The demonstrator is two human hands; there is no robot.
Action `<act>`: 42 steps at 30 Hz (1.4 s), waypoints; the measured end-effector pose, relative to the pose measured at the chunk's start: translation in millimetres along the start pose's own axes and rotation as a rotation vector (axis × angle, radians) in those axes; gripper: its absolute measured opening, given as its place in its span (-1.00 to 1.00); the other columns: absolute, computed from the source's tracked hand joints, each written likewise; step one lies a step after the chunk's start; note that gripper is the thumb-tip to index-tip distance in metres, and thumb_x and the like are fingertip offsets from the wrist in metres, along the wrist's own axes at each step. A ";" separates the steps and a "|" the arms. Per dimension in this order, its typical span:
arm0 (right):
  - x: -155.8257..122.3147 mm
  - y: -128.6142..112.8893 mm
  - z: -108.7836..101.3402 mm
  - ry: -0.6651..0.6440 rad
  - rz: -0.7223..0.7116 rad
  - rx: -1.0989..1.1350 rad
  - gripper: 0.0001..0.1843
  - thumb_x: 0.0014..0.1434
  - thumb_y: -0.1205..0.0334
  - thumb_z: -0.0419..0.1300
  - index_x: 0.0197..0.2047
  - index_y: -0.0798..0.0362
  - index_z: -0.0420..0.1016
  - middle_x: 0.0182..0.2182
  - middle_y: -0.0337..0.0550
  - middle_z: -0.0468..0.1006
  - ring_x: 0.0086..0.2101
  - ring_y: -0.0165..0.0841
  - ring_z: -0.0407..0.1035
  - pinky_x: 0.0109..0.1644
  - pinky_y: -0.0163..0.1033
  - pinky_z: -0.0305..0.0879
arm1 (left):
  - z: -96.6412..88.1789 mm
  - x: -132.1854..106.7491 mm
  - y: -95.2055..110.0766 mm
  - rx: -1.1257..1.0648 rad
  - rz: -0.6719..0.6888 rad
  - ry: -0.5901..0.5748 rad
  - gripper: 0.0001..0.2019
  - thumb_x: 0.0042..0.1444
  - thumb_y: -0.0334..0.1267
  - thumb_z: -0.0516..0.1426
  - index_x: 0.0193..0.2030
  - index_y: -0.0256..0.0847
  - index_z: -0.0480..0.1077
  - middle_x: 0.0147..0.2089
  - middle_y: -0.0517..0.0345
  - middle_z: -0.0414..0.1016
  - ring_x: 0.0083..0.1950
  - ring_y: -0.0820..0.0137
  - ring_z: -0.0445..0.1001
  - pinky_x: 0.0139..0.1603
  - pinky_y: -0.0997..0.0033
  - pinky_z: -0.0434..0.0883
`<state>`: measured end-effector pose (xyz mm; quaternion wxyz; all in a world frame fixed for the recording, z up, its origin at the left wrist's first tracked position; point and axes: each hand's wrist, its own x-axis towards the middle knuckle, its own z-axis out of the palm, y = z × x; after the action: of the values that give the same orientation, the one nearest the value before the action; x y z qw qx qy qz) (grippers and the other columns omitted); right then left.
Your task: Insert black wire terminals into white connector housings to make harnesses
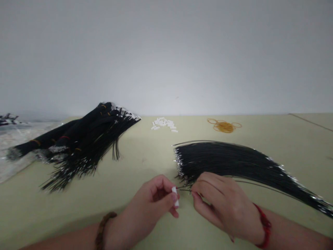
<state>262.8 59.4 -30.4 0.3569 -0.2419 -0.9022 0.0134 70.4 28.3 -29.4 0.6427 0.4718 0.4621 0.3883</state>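
Note:
Between the thumb and fingers of my left hand is a small white plastic connector housing, held upright. My right hand pinches a thin black wire close to its end, which points left at the housing. Whether the wire tip has entered the housing is too small to tell. Just behind my right hand lies a fanned stack of black wires, their shiny metal terminals lined up on the left side and the stack narrowing to the right.
Bundles of black wires tied with bands lie at the left, partly on a clear plastic bag. Loose white housings are piled near the wall. Yellow rubber bands lie to their right. A thin brown strand is at the far right.

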 end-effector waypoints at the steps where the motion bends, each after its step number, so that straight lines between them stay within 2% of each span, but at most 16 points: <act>1: 0.1 0.2 -0.1 -0.002 -0.001 -0.001 -0.74 0.24 0.38 -0.05 -0.45 0.24 0.33 -0.50 -0.16 0.23 -0.40 -0.57 0.08 -0.31 -0.44 -0.08 | 0.0 0.0 -0.1 0.002 0.000 -0.002 -0.82 0.02 -0.23 0.18 -0.42 -0.29 0.29 -0.50 0.23 0.39 -0.49 0.52 0.36 -0.42 0.46 0.41; 18: 0.6 -5.6 -1.7 -0.070 0.046 0.071 -0.71 0.28 0.33 -0.08 -0.38 0.20 0.37 -0.46 -0.17 0.26 -0.38 -0.56 0.11 -0.30 -0.42 -0.04 | 6.6 -4.4 6.8 0.093 -0.057 -0.025 -0.88 -0.06 -0.34 0.15 -0.43 -0.28 0.25 -0.53 0.29 0.29 -0.55 0.58 0.25 -0.53 0.56 0.29; 21: 3.7 2.3 -2.3 -0.083 0.065 0.087 -0.72 0.27 0.31 -0.09 -0.35 0.19 0.38 -0.43 -0.16 0.29 -0.36 -0.55 0.12 -0.26 -0.43 0.02 | 6.3 -3.2 5.2 0.093 -0.058 -0.010 -0.89 -0.05 -0.34 0.13 -0.43 -0.27 0.23 -0.54 0.30 0.28 -0.56 0.58 0.24 -0.54 0.56 0.29; 25: 7.1 25.7 1.9 -0.076 0.158 0.005 -0.77 0.26 0.31 -0.04 -0.25 0.21 0.41 -0.30 -0.11 0.33 -0.23 -0.50 0.16 -0.12 -0.38 0.08 | 6.1 -1.5 5.5 0.087 -0.052 0.016 -0.91 -0.04 -0.38 0.11 -0.44 -0.26 0.22 -0.55 0.31 0.30 -0.56 0.57 0.25 -0.53 0.55 0.30; 28: 5.4 39.6 7.6 -0.107 0.166 -0.043 -0.80 0.24 0.34 0.01 -0.32 0.18 0.42 -0.31 -0.15 0.34 -0.23 -0.50 0.16 -0.10 -0.36 0.04 | 5.6 -0.9 6.3 0.078 -0.051 0.021 -0.91 -0.05 -0.40 0.11 -0.45 -0.26 0.23 -0.56 0.31 0.31 -0.56 0.57 0.27 -0.53 0.54 0.30; 31: 3.7 43.3 9.2 -0.089 0.147 -0.069 -0.80 0.25 0.34 0.02 -0.34 0.17 0.42 -0.32 -0.18 0.35 -0.24 -0.50 0.16 -0.11 -0.35 0.01 | 4.5 -0.4 5.3 0.069 -0.047 0.020 -0.90 -0.03 -0.39 0.11 -0.46 -0.26 0.22 -0.57 0.31 0.32 -0.57 0.57 0.29 -0.52 0.53 0.30; 36: 6.9 31.8 -0.9 0.014 0.075 -0.057 -0.79 0.27 0.33 -0.02 -0.28 0.19 0.41 -0.24 -0.15 0.35 -0.16 -0.49 0.17 -0.02 -0.32 0.05 | 3.3 0.0 4.3 0.049 -0.033 0.029 -0.85 -0.01 -0.29 0.15 -0.46 -0.27 0.24 -0.55 0.27 0.35 -0.56 0.54 0.31 -0.50 0.50 0.32; 39: 7.7 15.3 -7.9 0.026 0.011 -0.027 -0.78 0.26 0.35 -0.05 -0.30 0.22 0.38 -0.33 -0.15 0.33 -0.28 -0.56 0.17 -0.17 -0.42 0.08 | 2.8 -0.6 6.2 0.041 -0.025 0.038 -0.83 0.00 -0.25 0.16 -0.46 -0.27 0.26 -0.55 0.27 0.35 -0.54 0.54 0.31 -0.48 0.51 0.32; 42: 5.7 -0.6 -9.2 -0.015 0.011 -0.016 -0.77 0.25 0.36 -0.07 -0.34 0.21 0.37 -0.45 -0.18 0.27 -0.40 -0.59 0.11 -0.32 -0.44 -0.03 | 1.7 -0.7 7.7 0.036 -0.019 0.022 -0.83 0.01 -0.25 0.17 -0.44 -0.29 0.28 -0.53 0.26 0.36 -0.52 0.54 0.33 -0.45 0.51 0.33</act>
<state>265.0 60.0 -19.8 0.3481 -0.2493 -0.9036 0.0101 71.4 29.2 -21.6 0.6325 0.4747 0.4804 0.3792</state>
